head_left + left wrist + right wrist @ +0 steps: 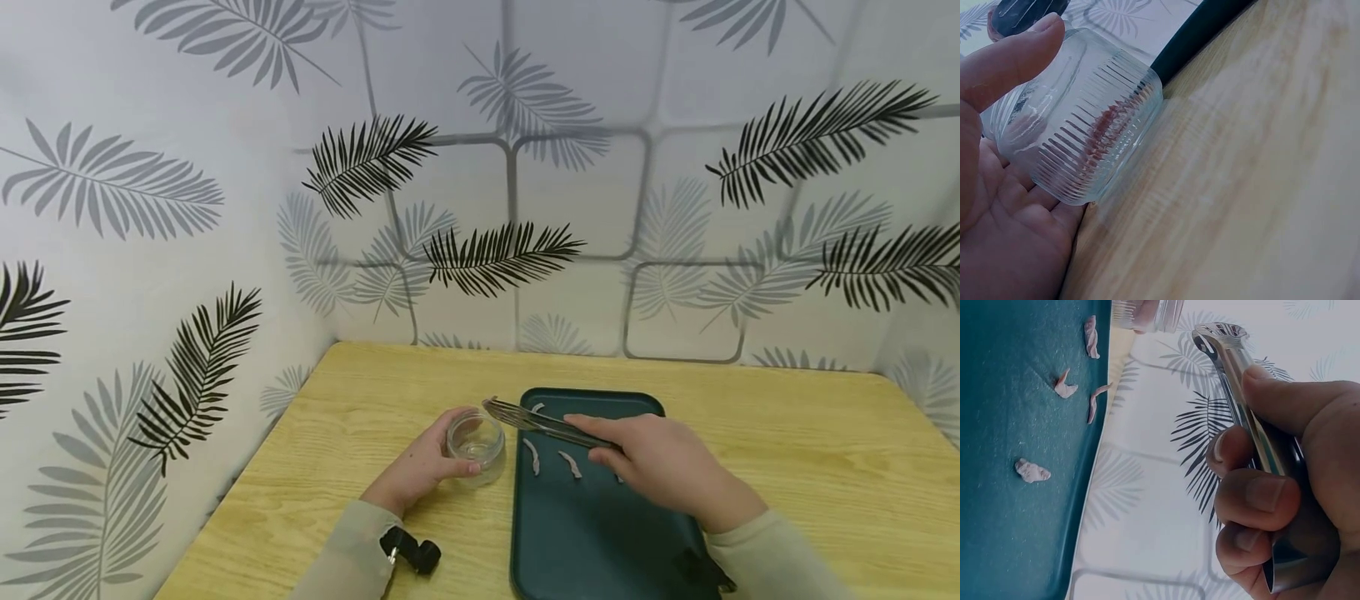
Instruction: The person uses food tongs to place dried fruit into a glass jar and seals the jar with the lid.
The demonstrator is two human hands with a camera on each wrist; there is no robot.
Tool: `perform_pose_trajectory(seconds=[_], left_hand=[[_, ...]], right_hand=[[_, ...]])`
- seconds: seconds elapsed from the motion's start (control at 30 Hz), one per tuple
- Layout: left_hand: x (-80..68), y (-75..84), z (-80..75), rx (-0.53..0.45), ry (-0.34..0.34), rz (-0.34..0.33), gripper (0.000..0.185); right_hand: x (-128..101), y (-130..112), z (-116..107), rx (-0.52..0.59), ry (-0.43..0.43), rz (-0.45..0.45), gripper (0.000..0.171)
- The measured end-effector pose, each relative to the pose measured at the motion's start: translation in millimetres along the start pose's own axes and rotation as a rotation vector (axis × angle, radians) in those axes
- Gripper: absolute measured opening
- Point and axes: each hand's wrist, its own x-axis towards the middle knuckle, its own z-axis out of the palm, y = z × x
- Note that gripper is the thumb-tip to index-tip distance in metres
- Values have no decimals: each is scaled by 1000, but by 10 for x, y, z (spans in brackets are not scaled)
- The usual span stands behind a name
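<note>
My left hand (422,468) holds a clear glass jar (487,454) on the table, thumb on the near side and fingers around the far side. The left wrist view shows the jar's ribbed lower wall (1094,134), with a reddish-brown patch through the glass. In my right hand (667,462) are metal tongs (540,423), gripped with the thumb along one arm. Their tips reach left over the tray's edge, above the jar's right rim. Small pale, twisted strips (570,464) lie on the dark green tray (592,542) under the tongs and right hand.
The tray has a raised rim and lies just right of the jar. Both rest on a yellow wood-grain table (817,442). A white wall covering with leaf prints (570,200) stands behind the table and at its left. A black strap (408,550) circles the left wrist.
</note>
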Motion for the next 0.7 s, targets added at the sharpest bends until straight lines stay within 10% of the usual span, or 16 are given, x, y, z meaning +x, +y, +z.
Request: perform_pose_trajectory(seconds=[0.7], left_hand=[[-5, 7, 13, 10, -1, 11, 79]], right_hand=[[32, 32, -31, 47, -52, 39, 54]])
